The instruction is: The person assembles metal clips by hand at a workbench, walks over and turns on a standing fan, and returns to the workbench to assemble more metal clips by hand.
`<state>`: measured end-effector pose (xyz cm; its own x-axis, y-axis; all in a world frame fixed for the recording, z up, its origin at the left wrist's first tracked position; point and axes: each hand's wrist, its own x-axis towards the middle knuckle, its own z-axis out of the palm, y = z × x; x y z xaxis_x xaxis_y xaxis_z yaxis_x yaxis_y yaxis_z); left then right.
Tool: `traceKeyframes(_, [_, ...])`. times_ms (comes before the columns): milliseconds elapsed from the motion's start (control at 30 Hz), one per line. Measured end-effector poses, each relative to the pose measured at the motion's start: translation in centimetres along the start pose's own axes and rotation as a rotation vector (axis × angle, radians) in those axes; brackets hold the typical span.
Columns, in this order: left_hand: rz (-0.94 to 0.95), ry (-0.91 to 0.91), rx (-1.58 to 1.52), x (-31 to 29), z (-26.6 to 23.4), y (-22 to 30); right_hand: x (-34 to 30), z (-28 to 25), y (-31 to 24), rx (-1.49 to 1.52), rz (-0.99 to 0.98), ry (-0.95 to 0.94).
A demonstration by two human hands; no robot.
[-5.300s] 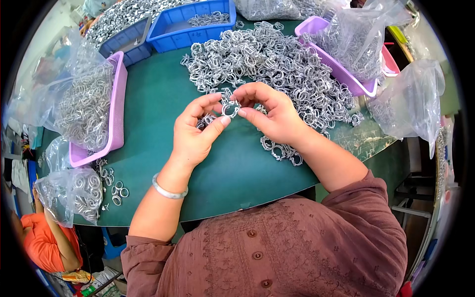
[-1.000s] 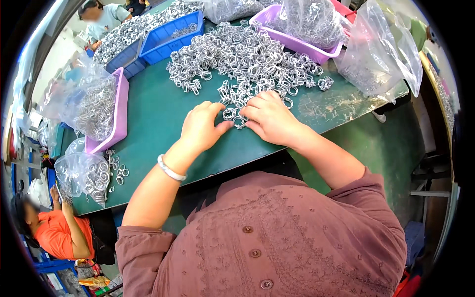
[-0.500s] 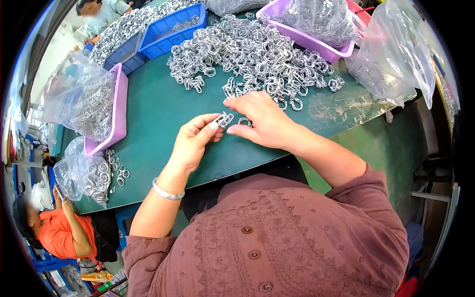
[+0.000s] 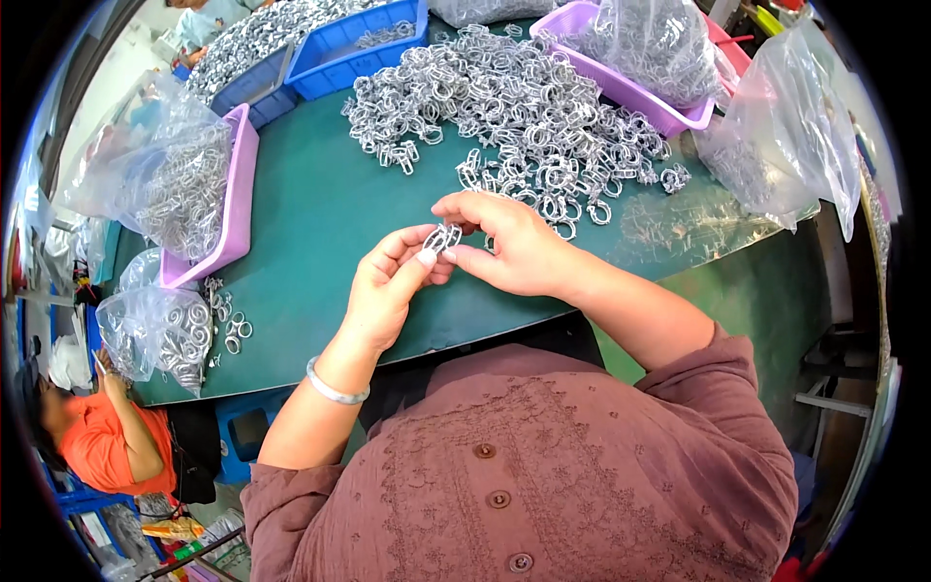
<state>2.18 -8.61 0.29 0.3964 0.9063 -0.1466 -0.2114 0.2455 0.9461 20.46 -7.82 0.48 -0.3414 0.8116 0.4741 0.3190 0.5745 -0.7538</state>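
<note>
Above the near part of the green table (image 4: 301, 213), a silver metal ring (image 4: 442, 239) with double bands is between my two hands. My left hand (image 4: 388, 286) pinches it between thumb and fingers from the left. From the right, my right hand (image 4: 519, 242) reaches round it, its thumb at the ring's edge and its index finger arched above; its other fingertips are partly hidden. Just beyond my hands lies a large heap of similar silver rings (image 4: 524, 107). Another ring is partly covered by my right hand.
A pink basket (image 4: 240, 194) with bagged rings stands at left, beside a small clear bag (image 4: 145, 335) and loose rings. Blue bins (image 4: 354, 60), another pink basket (image 4: 669, 118) and a clear plastic bag (image 4: 786, 126) line the back and right. A person in orange (image 4: 121, 446) is at lower left.
My right hand has closed in on the ring, its thumb now touching it. The view has shifted slightly, and the ring looks turned in my left fingers.
</note>
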Motion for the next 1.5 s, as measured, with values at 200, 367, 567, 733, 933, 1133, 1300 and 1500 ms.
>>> traceKeyframes(200, [0.162,0.018,0.253,0.2,0.6,0.2,0.2,-0.2,-0.6,-0.033,-0.099,-0.051])
traceKeyframes(367, [0.207,0.097,0.310,0.5,-0.2,-0.5,0.0,-0.2,-0.4,-0.087,-0.065,-0.058])
traceKeyframes(567, [-0.019,-0.009,-0.288,0.5,-1.4,0.9,0.1,-0.7,0.1,0.025,0.059,-0.128])
traceKeyframes(733, [-0.049,-0.177,-0.547,0.6,-1.7,1.0,0.9,-1.6,-0.4,0.756,0.508,-0.188])
traceKeyframes(933, [-0.044,-0.245,-0.560,1.4,-1.7,1.6,2.8,-2.5,-0.3,0.875,0.575,-0.200])
traceKeyframes(1133, [-0.007,-0.208,-0.592,2.0,-2.3,1.7,4.7,-1.9,-0.9,0.614,0.446,-0.229])
traceKeyframes(1300, [0.021,-0.189,-0.550,2.5,-3.0,1.6,6.0,-1.1,-1.3,0.618,0.488,-0.313])
traceKeyframes(1500, [0.032,-0.206,-0.545,3.2,-4.1,1.6,6.8,-0.6,-0.8,0.677,0.562,-0.285])
